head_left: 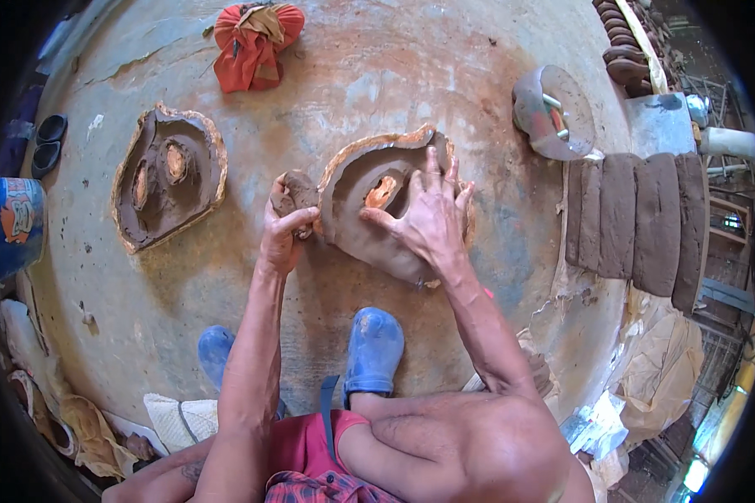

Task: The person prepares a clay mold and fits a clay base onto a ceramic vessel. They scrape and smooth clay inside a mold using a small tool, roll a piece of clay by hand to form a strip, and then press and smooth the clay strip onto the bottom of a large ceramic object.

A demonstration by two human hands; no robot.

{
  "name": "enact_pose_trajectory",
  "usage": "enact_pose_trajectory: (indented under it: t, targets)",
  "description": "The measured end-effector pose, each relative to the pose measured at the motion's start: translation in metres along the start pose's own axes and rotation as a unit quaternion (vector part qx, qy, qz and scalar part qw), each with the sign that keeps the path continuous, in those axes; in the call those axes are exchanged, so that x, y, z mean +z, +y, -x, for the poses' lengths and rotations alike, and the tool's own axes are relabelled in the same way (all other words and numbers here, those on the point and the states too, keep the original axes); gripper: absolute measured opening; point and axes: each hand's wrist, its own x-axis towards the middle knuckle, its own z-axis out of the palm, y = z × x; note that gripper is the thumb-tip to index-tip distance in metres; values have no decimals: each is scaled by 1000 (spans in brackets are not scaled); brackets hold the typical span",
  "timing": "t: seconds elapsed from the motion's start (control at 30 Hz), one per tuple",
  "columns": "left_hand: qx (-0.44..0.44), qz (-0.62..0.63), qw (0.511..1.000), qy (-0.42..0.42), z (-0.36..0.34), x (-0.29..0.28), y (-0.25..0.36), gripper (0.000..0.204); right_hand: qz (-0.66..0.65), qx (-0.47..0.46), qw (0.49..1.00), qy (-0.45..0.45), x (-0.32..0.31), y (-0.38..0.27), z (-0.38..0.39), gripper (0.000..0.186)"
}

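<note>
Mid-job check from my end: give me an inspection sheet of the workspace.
Surface: stained, smeared floor.
Work items: central clay-lined form; left clay-lined form, apart from both hands.
Clutter: red cloth bundle ahead; grey open cylinder to the right.
Hands: left hand holds a clay lump; right hand spread on the central form.
Cables: nothing seen.
Surroundings: clay slabs at right; blue bucket at left.

You are facing no text that can be clearly read; at the frame's left edge, a blue bucket (15, 251) is bearing an orange-and-white printed design (23, 216), its markings appearing too small.
</note>
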Motion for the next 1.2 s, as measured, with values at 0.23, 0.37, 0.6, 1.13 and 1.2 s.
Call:
enact_pose_trajectory:
  t: [0.23, 0.37, 0.6, 1.13, 1.2]
  targets:
    - [11, 25, 1000, 10, -1, -4, 1, 68, -18, -27, 999, -28, -33, 4, -19, 93]
    - [-44, 8, 999, -25, -7, -5, -5, 71, -258, 114, 952, 119, -10, 83, -48, 78]
    - [-10, 14, 1000, 3, -5, -6, -5, 79, -264, 265, 928, -4, 29, 82, -64, 84]
    - [-6, 52, 999, 17, -5, 1, 0, 73, -263, 229, 937, 15, 35, 85, -77, 96]
    - [-6, 54, 998, 29, -7, 1, -4, 73, -306, 234, 919, -84, 16, 92, -77, 74]
